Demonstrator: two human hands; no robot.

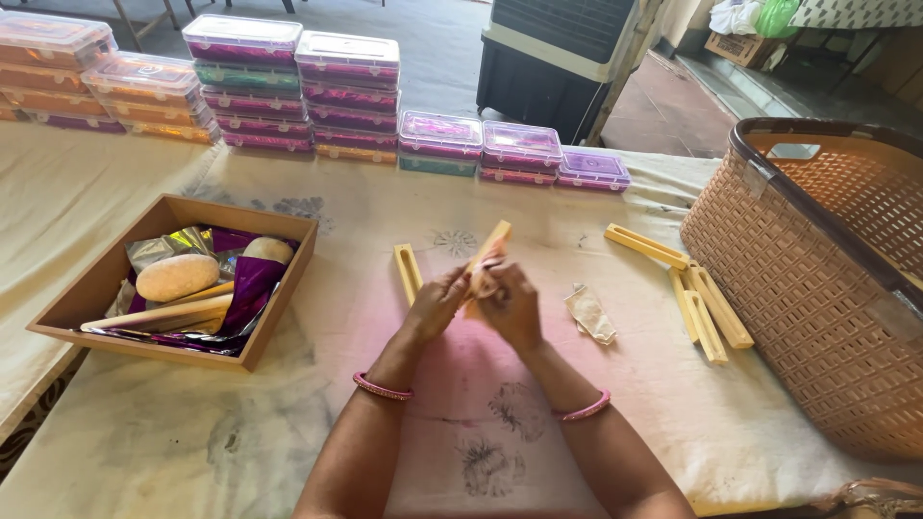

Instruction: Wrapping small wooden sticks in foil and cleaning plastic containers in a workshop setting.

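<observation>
At the far left sits a wooden tray (91, 293) holding foil wrappers, a pale oval lump (176, 277) and wooden sticks. Just right of it a yellow slotted strip (408, 272) lies flat on the desk (192, 423).

At the centre, the left hand (440, 303) and right hand (511, 306) meet above the cloth, both closed around another yellow strip (490, 248), which stands tilted with its top end poking out above the fingers. Something pinkish is pressed against it; what exactly, I cannot tell. To do this well, I judge the left hand should steady the strip low down while the right works the material with fingertips, keeping the strip from twisting and the grip light.

Just right of the hands lies a crumpled scrap (589, 314). Further right, more strips (700, 308) rest beside a woven basket (769, 250). Stacked lidded boxes (346, 91) line the back edge.
</observation>
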